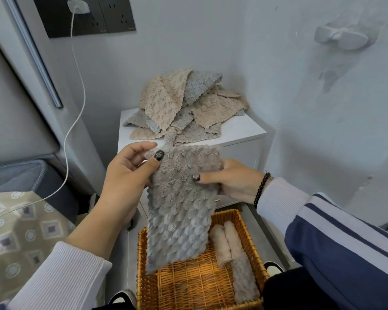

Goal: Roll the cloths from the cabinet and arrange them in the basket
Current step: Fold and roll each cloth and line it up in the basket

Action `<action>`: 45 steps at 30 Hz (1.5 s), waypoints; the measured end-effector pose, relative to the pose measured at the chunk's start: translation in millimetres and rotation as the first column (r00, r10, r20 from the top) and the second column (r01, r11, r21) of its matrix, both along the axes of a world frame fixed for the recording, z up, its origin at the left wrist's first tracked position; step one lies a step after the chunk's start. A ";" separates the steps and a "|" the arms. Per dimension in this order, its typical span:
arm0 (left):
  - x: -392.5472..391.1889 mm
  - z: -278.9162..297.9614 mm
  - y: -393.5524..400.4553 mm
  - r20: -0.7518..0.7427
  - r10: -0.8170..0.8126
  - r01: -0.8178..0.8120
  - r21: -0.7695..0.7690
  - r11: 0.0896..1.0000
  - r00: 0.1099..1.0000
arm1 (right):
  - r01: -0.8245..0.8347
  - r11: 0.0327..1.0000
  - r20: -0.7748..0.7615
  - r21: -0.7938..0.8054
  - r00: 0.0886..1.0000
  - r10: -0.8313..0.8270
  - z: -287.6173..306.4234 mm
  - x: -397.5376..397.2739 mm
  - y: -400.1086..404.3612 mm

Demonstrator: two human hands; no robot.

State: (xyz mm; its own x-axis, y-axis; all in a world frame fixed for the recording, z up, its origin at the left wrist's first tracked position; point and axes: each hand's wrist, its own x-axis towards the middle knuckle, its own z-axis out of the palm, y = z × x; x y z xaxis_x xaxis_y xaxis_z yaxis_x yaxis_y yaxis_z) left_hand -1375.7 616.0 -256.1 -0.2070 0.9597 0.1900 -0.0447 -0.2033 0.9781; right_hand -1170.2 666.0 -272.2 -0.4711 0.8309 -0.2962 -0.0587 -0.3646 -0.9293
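Observation:
A grey fluffy cloth (179, 211) hangs flat in front of me, above the wicker basket (143, 260). My left hand (128, 173) pinches its upper left corner with the thumb on the front. My right hand (231, 180) grips its upper right edge, thumb on the front. Inside the basket, along its right side, lie a rolled beige cloth (220, 247) and a longer rolled cloth, beige at the far end and grey nearer me (242, 269). A heap of several beige and grey cloths (184, 106) sits on the white cabinet (240, 130) behind.
A white cable (76, 104) runs from a charger in the black wall socket (85, 16) down to the left. A patterned cushion (25, 229) lies at the lower left. A white wall hook (343, 36) sits at the upper right. Shoes show beside the basket.

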 end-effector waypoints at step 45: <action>3.6 -16.4 2.4 0.039 -0.256 0.241 -0.492 0.836 0.966 | 0.080 0.996 0.220 0.032 0.972 -0.085 7.6 22.3 0.1</action>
State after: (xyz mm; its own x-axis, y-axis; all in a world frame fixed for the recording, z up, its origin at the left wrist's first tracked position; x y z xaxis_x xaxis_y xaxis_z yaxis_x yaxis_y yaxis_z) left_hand -1372.0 618.4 -272.5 0.0495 0.9477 -0.3153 -0.0012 0.3157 0.9489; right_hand -1147.9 666.1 -264.7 -0.3260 0.8715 -0.3662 0.1202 -0.3460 -0.9305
